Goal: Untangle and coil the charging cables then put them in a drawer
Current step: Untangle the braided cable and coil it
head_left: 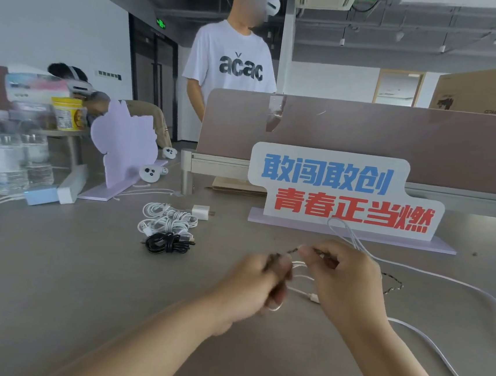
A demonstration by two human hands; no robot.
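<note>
My left hand [257, 282] and my right hand [343, 282] are raised close together over the grey table [80, 277]. Between them runs a thin dark braided cable [393, 288]; the left fingers curl round a bunch of it, the right fingertips pinch a short stretch. White cable strands also pass through the left hand. A long white cable [473, 291] trails off to the right across the table, with a loop standing behind my right hand. Farther left lie coiled white cables [166, 219] and a coiled black cable [168, 242], beside a white charger plug [201, 212].
A sign with blue and red characters [346, 191] stands behind my hands. Water bottles [7, 152], a blue box [41, 195], a lilac board [124, 142] and white controllers [151, 172] sit at the left. A person in a white T-shirt [231, 65] stands beyond the desk divider [367, 129].
</note>
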